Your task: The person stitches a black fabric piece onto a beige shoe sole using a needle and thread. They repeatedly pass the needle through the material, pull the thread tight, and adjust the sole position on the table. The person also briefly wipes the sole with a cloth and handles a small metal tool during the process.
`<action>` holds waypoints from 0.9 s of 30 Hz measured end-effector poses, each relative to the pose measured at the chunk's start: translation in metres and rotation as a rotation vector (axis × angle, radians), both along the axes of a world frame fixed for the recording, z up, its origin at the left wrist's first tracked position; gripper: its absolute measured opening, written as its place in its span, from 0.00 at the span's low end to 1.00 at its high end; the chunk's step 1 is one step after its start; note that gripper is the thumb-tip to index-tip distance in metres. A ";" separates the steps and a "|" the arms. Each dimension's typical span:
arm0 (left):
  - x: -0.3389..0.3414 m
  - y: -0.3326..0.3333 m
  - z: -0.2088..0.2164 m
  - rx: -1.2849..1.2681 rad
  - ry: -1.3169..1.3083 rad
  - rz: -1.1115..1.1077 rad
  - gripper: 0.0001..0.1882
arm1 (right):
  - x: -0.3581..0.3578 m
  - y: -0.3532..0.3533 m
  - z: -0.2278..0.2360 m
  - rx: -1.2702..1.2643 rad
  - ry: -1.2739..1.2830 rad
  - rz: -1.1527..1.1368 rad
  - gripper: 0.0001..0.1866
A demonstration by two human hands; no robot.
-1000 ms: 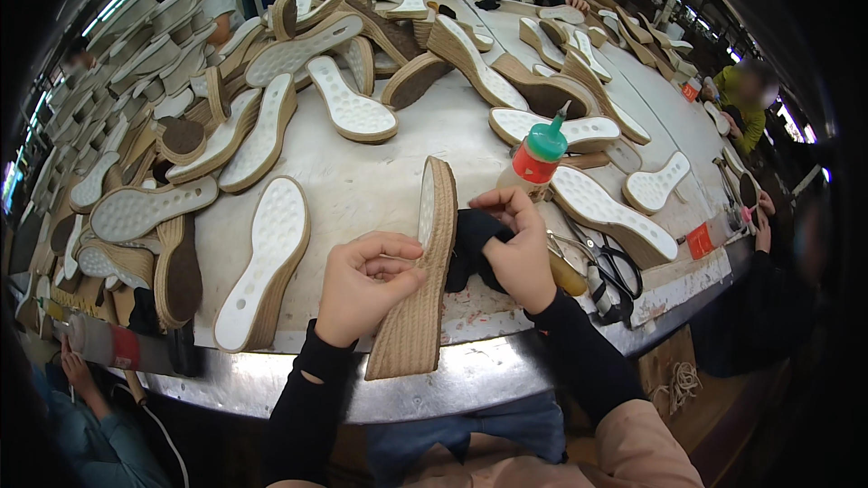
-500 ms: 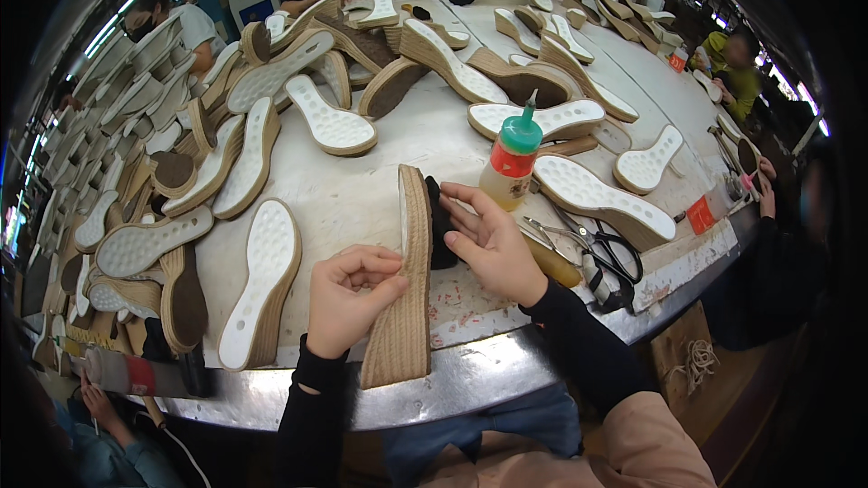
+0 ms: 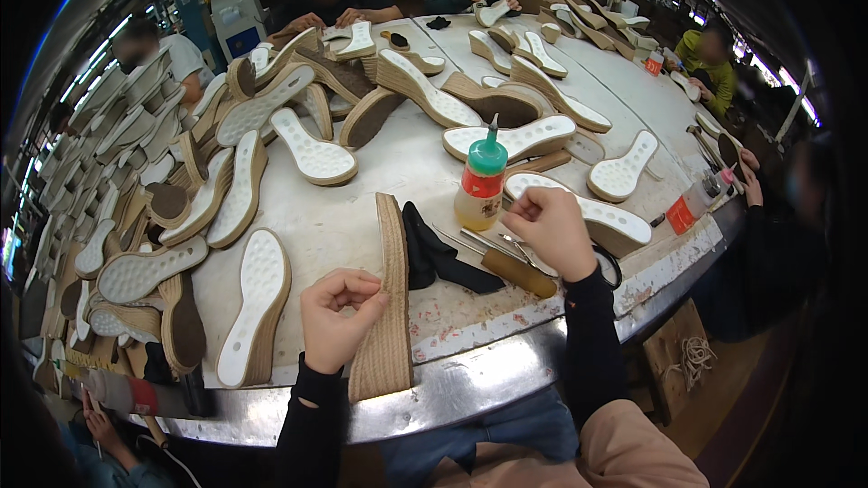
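Observation:
A wedge sole wrapped in tan braided rope stands on its side at the table's near edge. My left hand is closed at its left side, thumb and fingertips pinched against the edge. Whether a thin strand lies in that pinch is too small to tell. A piece of black cloth lies just right of the sole. My right hand is raised beyond it, fingers pinched together; what they hold, if anything, does not show. Below that hand rest a wooden-handled awl and scissors, partly covered by my arm.
A green-capped glue bottle stands ahead of my right hand. White-topped wedge soles lie across the table, heaped at the left. A metal strip edges the table. Several people work around it, and another red-labelled bottle stands at right.
My right hand has left the black cloth and moved right and up, its fingers drawing together. The cloth now shows spread on the table. My left hand keeps its place at the sole.

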State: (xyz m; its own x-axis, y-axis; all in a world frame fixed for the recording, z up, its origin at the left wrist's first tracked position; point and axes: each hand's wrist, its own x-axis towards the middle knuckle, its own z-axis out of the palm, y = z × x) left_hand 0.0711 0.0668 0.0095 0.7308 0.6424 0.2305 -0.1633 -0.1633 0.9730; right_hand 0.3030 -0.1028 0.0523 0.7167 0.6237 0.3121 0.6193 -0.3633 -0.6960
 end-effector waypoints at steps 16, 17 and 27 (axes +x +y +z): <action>0.002 0.007 -0.007 0.017 -0.029 -0.049 0.06 | 0.014 -0.017 -0.016 -0.542 -0.035 -0.058 0.09; 0.002 0.008 -0.008 0.017 -0.028 -0.051 0.06 | 0.012 -0.022 -0.015 -0.491 0.009 -0.055 0.09; 0.000 0.007 -0.007 -0.046 0.022 -0.032 0.07 | -0.040 -0.021 0.017 0.370 0.452 0.535 0.05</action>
